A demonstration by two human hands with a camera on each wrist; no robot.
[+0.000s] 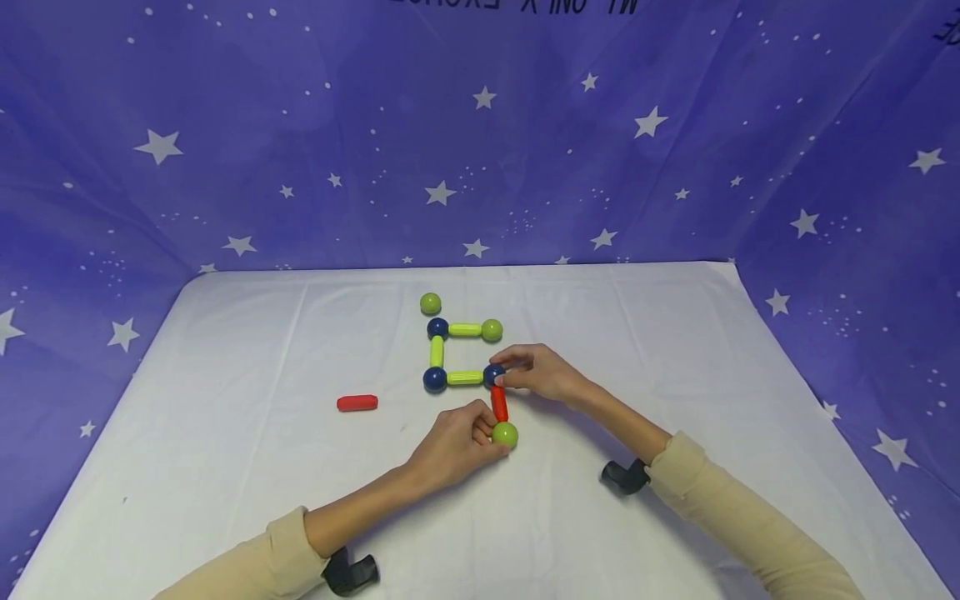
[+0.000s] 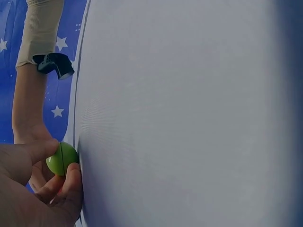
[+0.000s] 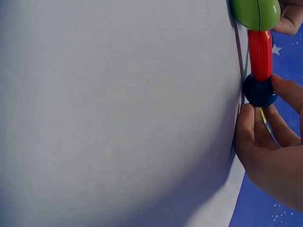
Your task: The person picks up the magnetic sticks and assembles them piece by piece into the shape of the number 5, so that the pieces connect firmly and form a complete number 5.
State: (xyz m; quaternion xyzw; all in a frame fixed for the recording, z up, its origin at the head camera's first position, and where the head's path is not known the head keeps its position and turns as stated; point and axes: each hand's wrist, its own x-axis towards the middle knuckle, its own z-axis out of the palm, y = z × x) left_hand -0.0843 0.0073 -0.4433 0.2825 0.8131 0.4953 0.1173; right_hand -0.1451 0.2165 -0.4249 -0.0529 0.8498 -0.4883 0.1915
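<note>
A chain of balls and rods lies on the white cloth. My left hand (image 1: 455, 444) pinches a green ball (image 1: 506, 435) between thumb and fingers, also plain in the left wrist view. A red rod (image 1: 499, 404) runs from that ball up to a dark blue ball (image 1: 493, 374), which my right hand (image 1: 546, 372) grips with thumb and fingertips. From there a yellow-green rod (image 1: 465, 377) leads left to a second blue ball (image 1: 435, 380). An upright yellow-green rod (image 1: 437, 352) joins it to a third blue ball (image 1: 438, 328), and another rod (image 1: 465, 330) ends at a green ball (image 1: 492, 330).
A loose green ball (image 1: 431, 303) sits just behind the chain's far corner. Off to the left lies a loose red rod (image 1: 357, 403). The white-covered table (image 1: 225, 467) is backed by a purple star-patterned cloth (image 1: 480, 150). Each wrist wears a black camera mount (image 1: 625, 477).
</note>
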